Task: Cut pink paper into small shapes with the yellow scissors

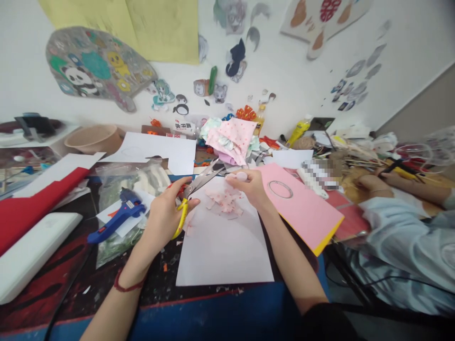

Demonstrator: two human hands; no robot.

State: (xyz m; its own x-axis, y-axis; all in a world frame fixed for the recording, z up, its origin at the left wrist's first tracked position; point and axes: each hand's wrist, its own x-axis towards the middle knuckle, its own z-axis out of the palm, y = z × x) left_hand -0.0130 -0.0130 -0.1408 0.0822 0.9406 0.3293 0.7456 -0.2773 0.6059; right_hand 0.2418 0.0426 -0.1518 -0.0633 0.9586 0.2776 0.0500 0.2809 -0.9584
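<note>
My left hand (165, 208), with a dark red cord bracelet at the wrist, is closed around yellow-handled scissors (204, 181). Their blades stand apart and point up and to the right, towards my right hand (253, 188). Between the fingers of that hand is a small pale pink piece (241, 175), its material hard to make out. Below both hands, pale pink scraps (225, 201) lie heaped on a white sheet of paper (223, 255). Some smaller bits are at the sheet's left side.
Left of the sheet lie a blue glue gun (119, 220), a plastic bag (106, 251) and a white box (42, 251). Folded pink dotted fabric (232, 139) is piled behind. Pink card (302, 203) bears a metal ring (280, 189). A co-worker's hands (377, 182) are at right.
</note>
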